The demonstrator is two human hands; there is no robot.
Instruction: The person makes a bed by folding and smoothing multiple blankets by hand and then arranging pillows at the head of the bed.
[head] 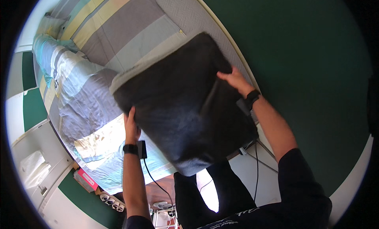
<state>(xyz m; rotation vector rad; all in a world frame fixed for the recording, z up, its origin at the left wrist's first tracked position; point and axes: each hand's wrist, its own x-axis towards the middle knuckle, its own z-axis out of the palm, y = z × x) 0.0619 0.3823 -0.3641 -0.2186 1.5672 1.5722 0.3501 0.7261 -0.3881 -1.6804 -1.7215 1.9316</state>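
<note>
A large dark cushion or pillow (183, 101) with a grey underside edge is held up in front of me, over the bed. My left hand (132, 126) grips its left edge, thumb on the dark face. On the right edge, near the upper corner, my right hand (235, 80) holds it with the thumb on top; the fingers of both hands are mostly hidden behind it. Both wrists wear black bands, and a small black box (142, 149) with a cable is at the left wrist. Beneath lies a striped bed sheet (127, 27).
A crumpled striped quilt (86, 95) lies on the bed's left side. A dark green wall (299, 66) borders the bed on the right. Lower left are a pink and grey box (87, 179), several shoes (112, 201) and a white rack (161, 218).
</note>
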